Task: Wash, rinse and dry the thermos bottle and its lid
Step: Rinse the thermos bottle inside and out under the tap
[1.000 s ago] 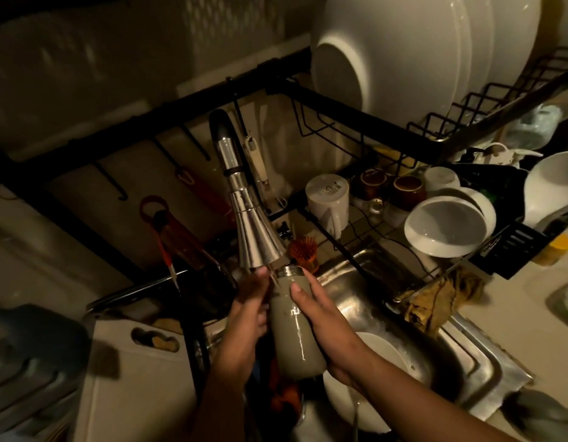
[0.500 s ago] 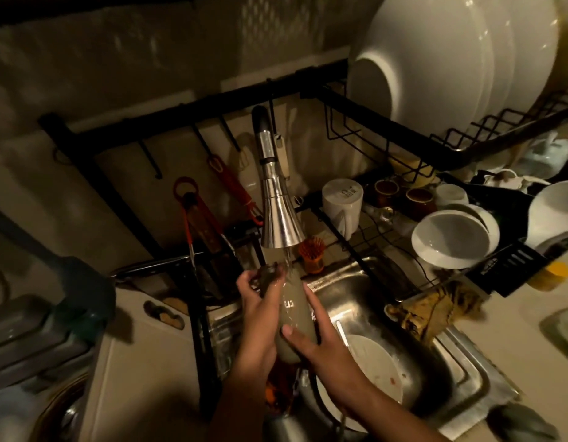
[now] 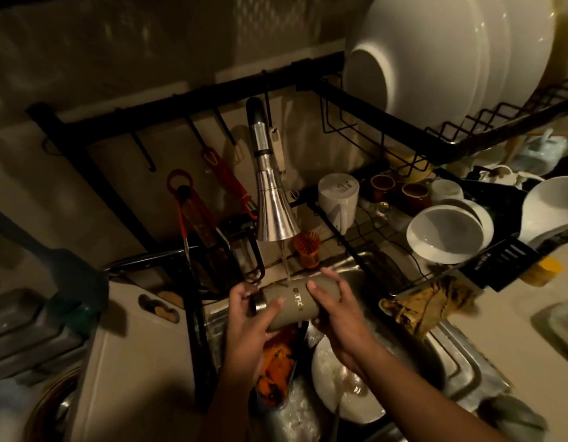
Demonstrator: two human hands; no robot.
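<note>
A: Where is the thermos bottle [image 3: 297,300] found, and how does it lie?

B: It is held over the sink [image 3: 458,362], almost on its side; its long axis runs left to right, the steel mouth end at the left and slightly nearer, the base at the right and slightly farther; a thin stream from the tap [image 3: 273,215] is seen falling on its upper side, close to the mouth end.

A: How is it gripped?

B: The mouth end is clasped by the left hand [image 3: 249,317], fingers curled round it; the middle and base are wrapped by the right hand [image 3: 332,309], fingertips over the top; both hands are closed on the bottle.

A: Is the lid seen?

B: It cannot be made out; a white plate [image 3: 340,384] lies in the sink below; a yellow cloth [image 3: 426,306] is draped over the right rim; a rinsing turn would likely be made about that long axis.
</note>
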